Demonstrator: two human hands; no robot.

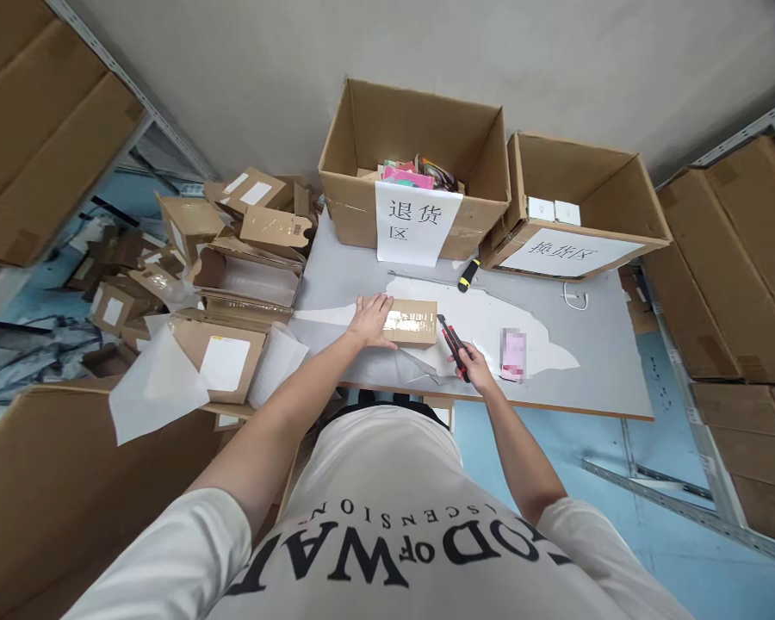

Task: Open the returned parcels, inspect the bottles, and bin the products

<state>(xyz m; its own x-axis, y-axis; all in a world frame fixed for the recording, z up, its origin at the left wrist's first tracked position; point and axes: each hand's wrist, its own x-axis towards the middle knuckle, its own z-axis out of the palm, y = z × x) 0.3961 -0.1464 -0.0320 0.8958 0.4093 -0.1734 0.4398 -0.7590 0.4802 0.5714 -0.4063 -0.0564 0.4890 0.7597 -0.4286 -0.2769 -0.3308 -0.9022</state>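
Observation:
A small brown cardboard box [414, 323] with shiny clear tape along its top lies lengthwise on the table. My left hand [371, 322] grips its left end, fingers over the top and thumb along the near side. In my right hand [473, 365] is a red and black utility knife [453, 344], its tip pointing up and left beside the box's right end. From this view I cannot tell if the tip touches the cardboard. White sheet material [510, 314] spreads under and around the box. A pink, pixelated item [512, 355] lies right of my right hand.
Behind stand two open cartons, a larger one [352, 207] with mixed packages and another [633, 207] with white boxes. A black and yellow tool [468, 275] and a white cable [575, 297] lie before them. Opened boxes [245, 275] pile up left; cartons [716, 267] are stacked right.

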